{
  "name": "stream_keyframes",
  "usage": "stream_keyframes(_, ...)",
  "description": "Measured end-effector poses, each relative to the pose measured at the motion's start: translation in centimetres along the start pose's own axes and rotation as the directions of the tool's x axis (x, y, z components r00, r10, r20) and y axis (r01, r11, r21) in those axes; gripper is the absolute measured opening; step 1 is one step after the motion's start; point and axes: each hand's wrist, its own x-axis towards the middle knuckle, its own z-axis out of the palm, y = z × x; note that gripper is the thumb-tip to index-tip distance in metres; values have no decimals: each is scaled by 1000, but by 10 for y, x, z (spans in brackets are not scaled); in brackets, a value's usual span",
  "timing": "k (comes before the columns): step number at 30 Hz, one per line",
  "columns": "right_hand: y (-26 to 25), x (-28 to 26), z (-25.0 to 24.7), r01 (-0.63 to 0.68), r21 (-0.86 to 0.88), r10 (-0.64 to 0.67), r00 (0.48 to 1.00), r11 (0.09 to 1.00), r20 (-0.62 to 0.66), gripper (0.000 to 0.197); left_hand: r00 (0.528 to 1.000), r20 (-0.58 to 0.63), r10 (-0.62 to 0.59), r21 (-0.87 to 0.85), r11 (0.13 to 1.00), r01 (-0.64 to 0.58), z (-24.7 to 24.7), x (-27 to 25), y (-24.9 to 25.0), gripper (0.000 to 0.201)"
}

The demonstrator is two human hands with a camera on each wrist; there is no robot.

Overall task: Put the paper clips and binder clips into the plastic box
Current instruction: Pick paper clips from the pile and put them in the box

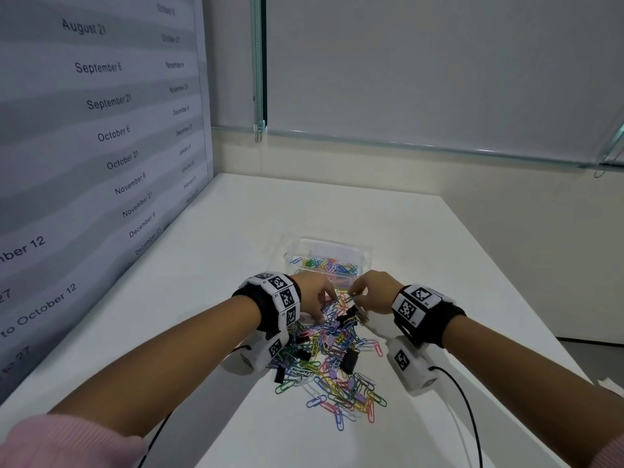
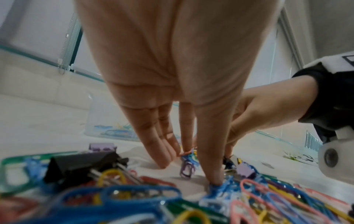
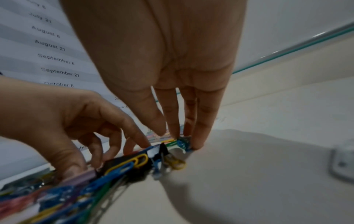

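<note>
A heap of coloured paper clips [image 1: 332, 366] mixed with black binder clips [image 1: 349, 361] lies on the white table [image 1: 216, 258]. Just beyond it stands the clear plastic box [image 1: 361, 256], with several clips inside. My left hand [image 1: 320, 310] reaches down into the far end of the heap. In the left wrist view my left hand [image 2: 188, 160] pinches a few paper clips [image 2: 186, 169], the thumb pressing a blue one. My right hand [image 1: 354, 295] is close beside it, its fingertips [image 3: 199, 136] gathered round blue and green paper clips [image 3: 182, 142]. A black binder clip [image 2: 80, 163] lies near the left wrist.
A wall board printed with dates [image 1: 101, 130] runs along the table's left edge. The table's right edge [image 1: 526, 292] drops off near the right arm. Black cables [image 1: 467, 410] trail from both wrist cameras. A small pale object [image 3: 343, 162] lies on the table to the right.
</note>
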Motion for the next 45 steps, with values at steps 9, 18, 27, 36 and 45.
stream_keyframes(9, -12, 6, 6, 86, 2, -86, 991, 996, 100, 59, 998, 54, 27, -71, 997, -23, 1, -4, -1, 58)
stream_keyframes(18, -16, -3, 7, 101, 51, -106, 986, 994, 125, 20, 999, -44, -9, 19, 1000, 10, 9, 1, 9, 43)
stream_keyframes(27, -4, -2, -15, 51, 237, -78, 991, 970, 106, 19, 999, -32, -8, 18, 1000, 9, 4, 7, 17, 25)
stream_keyframes(36, 3, 15, -39, 56, 458, -42, 998, 887, -40, 7, 1000, -6, 14, 7, 1000, -14, 4, 10, 6, 22)
stream_keyframes(45, -12, 34, -29, 122, 67, -109, 979, 990, -170, 28, 1000, 0, 12, -32, 999, -12, -3, 9, 2, 25)
